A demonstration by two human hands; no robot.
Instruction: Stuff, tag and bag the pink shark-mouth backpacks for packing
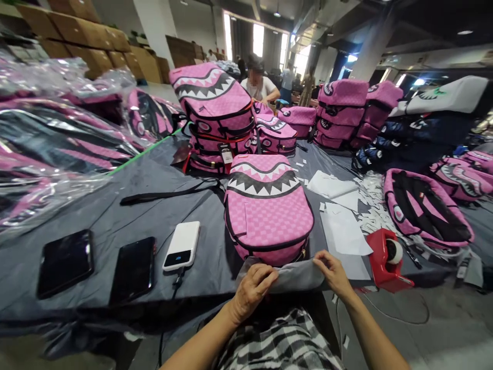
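Note:
In front of me a pink checked backpack [269, 221] with a black-and-white shark-mouth print lies on the cloth-covered table, its near end toward me. Along that end stretches a thin, greyish, see-through sheet [298, 277] that looks like plastic. My left hand [252, 290] has its fingers closed on the sheet's left part, close to the backpack. At the right end, my right hand [332, 272] pinches the sheet's upper corner between thumb and fingers. How far the sheet reaches under the backpack is hidden.
Left lie two black phones [66, 263] [133, 270] and a white power bank [182, 245] with a cable. A red tape dispenser [386, 261] and white paper [342, 231] sit right. Stacked pink backpacks [215, 113] stand behind; plastic-wrapped ones [57, 133] lie left. A person [260, 85] works opposite.

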